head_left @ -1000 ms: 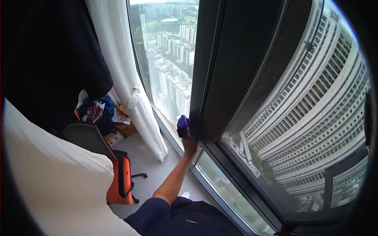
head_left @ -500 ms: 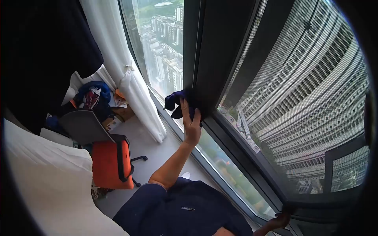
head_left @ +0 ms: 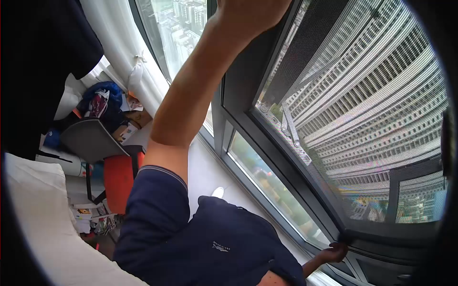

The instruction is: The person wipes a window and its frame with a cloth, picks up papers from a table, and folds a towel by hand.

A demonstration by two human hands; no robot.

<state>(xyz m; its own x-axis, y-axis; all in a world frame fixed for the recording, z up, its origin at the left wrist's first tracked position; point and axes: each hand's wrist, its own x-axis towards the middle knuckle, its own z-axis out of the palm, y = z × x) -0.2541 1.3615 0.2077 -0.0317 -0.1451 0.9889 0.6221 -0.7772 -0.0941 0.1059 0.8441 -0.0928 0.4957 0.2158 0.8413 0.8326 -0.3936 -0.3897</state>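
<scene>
My left arm reaches up across the view, and my left hand [head_left: 255, 16] is at the top edge, in front of the dark window frame [head_left: 238, 88]. Its fingers lie outside the picture, so what they hold is hidden. Low on the right, my right hand [head_left: 336, 252] is curled against the bottom corner of the window sash [head_left: 329, 209], gripping its edge. A mesh screen [head_left: 362, 124] fills the sash, and tall buildings show through it.
A white curtain [head_left: 145, 78] hangs to the left of the glass. Behind it stand an office chair [head_left: 119, 178] with a red seat and a pile of clothes and boxes [head_left: 102, 102]. White fabric [head_left: 43, 214] fills the lower left. A lower glass pane [head_left: 262, 176] runs along the floor.
My left hand has risen from the window frame to the top edge, and the dark cloth it held is out of view. My right hand stays at the sash corner, its fingers more curled.
</scene>
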